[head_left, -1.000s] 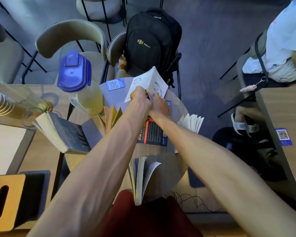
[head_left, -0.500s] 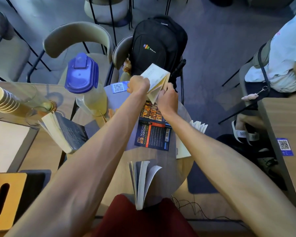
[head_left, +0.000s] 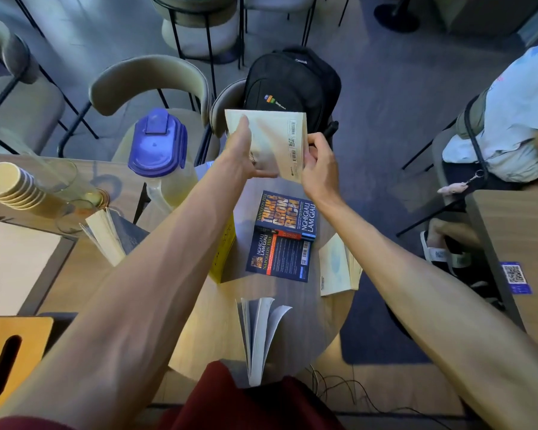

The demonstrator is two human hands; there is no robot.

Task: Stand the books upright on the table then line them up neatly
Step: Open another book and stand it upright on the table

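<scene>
Head view: cream book (head_left: 274,141) held in air over far table edge, before backpack (head_left: 292,82). Left hand (head_left: 241,158): fingers straight, flat on cover, thumb under lower edge. Right hand (head_left: 319,170): fingers curled, pinching right edge. Paperback likely light, covers floppy, pages prone to fan; grip both covers near spine. Blue book (head_left: 284,234) lies flat, fanned book (head_left: 258,333) stands on round wood table (head_left: 212,336), top probably smooth. Jug (head_left: 159,147) and chair (head_left: 149,79) stand near.
</scene>
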